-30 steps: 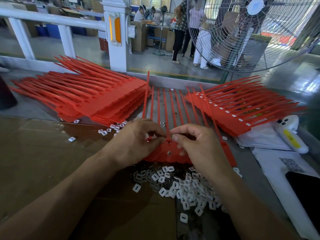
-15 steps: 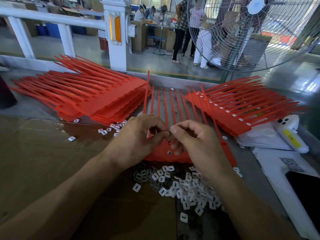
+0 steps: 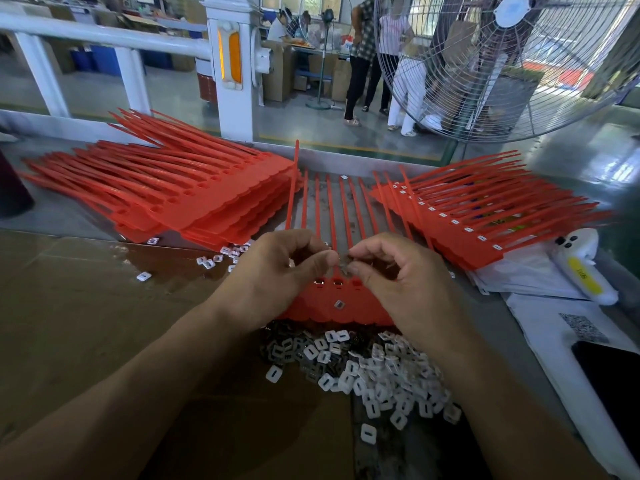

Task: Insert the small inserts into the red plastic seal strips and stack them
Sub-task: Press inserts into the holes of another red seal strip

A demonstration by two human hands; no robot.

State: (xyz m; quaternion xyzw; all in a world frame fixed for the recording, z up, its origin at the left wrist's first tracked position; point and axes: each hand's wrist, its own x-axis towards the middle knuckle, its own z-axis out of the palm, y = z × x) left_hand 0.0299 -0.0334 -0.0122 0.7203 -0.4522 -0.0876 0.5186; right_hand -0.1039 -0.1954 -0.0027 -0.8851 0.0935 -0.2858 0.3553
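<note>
A red sheet of joined seal strips [image 3: 337,311] lies flat in front of me, its thin tails pointing away. My left hand [image 3: 273,275] and my right hand [image 3: 398,282] meet just above its row of sockets, and together their fingertips pinch a small insert [image 3: 343,263]. One loose insert [image 3: 339,304] lies on the sheet. A heap of small white inserts [image 3: 374,368] is spread on the table just below the sheet. A stack of red strips with empty holes [image 3: 194,199] lies at the left; a stack with white inserts fitted [image 3: 485,216] lies at the right.
Brown cardboard [image 3: 86,323] covers the table's left side. White paper with a QR code [image 3: 585,329], a dark phone [image 3: 616,375] and a white handheld device [image 3: 581,268] lie at the right. A big floor fan [image 3: 502,64] and a white railing [image 3: 228,67] stand beyond the table; people stand farther back.
Both hands have lifted slightly off the sheet's sockets and drawn their fingertips together around an insert. The sheet and both stacks have not moved.
</note>
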